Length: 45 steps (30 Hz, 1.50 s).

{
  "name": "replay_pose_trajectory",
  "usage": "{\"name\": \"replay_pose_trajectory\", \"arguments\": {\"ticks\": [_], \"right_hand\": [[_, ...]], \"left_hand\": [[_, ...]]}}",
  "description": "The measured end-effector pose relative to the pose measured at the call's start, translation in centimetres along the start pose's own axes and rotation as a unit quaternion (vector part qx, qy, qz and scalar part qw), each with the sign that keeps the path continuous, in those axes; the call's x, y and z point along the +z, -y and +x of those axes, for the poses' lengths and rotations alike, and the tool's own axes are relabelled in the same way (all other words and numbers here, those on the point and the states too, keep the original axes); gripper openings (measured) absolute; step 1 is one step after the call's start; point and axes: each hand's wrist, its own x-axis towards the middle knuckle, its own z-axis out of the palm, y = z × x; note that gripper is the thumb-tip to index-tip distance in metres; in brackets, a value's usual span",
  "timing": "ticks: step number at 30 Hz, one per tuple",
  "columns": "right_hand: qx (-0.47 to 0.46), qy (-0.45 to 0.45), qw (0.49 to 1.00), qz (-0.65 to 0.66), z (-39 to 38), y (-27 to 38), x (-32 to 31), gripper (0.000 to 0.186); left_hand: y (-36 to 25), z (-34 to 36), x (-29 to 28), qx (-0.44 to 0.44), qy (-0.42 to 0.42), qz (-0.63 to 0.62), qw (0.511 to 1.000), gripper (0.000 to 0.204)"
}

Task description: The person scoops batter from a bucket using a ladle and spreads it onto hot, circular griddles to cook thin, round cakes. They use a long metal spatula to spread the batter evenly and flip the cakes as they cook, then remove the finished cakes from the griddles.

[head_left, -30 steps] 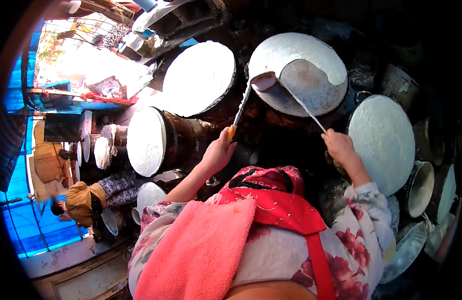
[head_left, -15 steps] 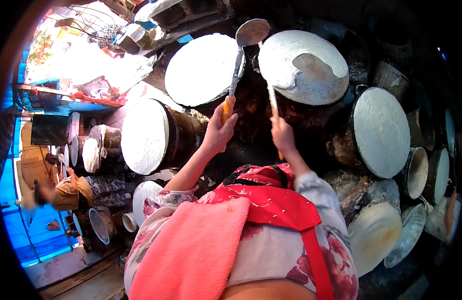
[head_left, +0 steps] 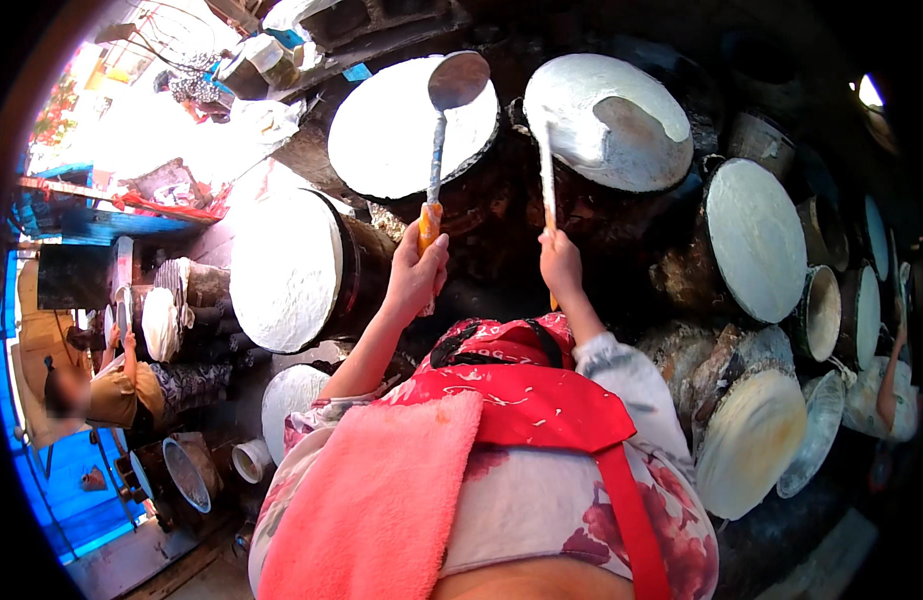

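My left hand (head_left: 420, 268) is closed around the orange handle of a ladle (head_left: 438, 160). Its round bowl is over the edge of a round, white-coated surface (head_left: 377, 140) at the upper left. In my right hand (head_left: 561, 264) is a long, narrow, whitish stick-like tool (head_left: 548, 180) with an orange end; its exact kind I cannot make out. Its tip is at the left side of the upper right round surface (head_left: 562, 95). There, a thick white layer borders a thinner, greyish patch. I wear a red apron (head_left: 512, 400), with a pink towel (head_left: 382, 500) over it.
More dark drums with round white tops stand around me: left (head_left: 282, 270), right (head_left: 757, 240) and lower right (head_left: 752, 440). Smaller pots (head_left: 824, 312) are at the right. A person (head_left: 122, 385) stands far left near blue sheeting (head_left: 52, 500); another person's arm (head_left: 887, 395) shows at the right edge.
The ladle has swung left, from between the two upper round surfaces to over the left one. My left hand has moved slightly left and down. The right-hand tool has shifted slightly.
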Motion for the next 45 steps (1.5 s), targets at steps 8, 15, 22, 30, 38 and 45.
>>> {"name": "replay_pose_trajectory", "arguments": {"ticks": [8,15,22,30,38,45], "right_hand": [[0.246,0.016,0.956,0.156,-1.9,-3.2,-4.4,0.033],[0.162,0.026,0.979,0.124,-0.8,-8.4,-4.0,0.031],[-0.076,-0.041,0.987,-0.137,-3.1,-7.7,-4.1,0.025],[0.147,0.027,0.988,0.042,-1.7,-11.2,-11.2,0.039],[0.054,-0.037,0.998,0.014,-0.1,-16.1,-13.5,0.046],[0.054,-0.007,0.997,-0.055,1.8,-19.4,-16.4,0.046]], "left_hand": [[-0.1,-0.7,-1.6,-0.009,0.030,0.009,0.999,0.029],[-0.9,0.4,-0.1,-0.035,0.068,-0.025,0.997,0.028],[-1.2,0.3,2.7,-0.046,0.086,-0.008,0.995,0.028],[-0.9,1.0,4.7,-0.051,0.093,0.026,0.994,0.027],[-1.6,2.1,7.5,-0.084,0.099,0.039,0.991,0.029],[-1.3,2.9,9.5,-0.097,0.109,0.035,0.989,0.029]]}}
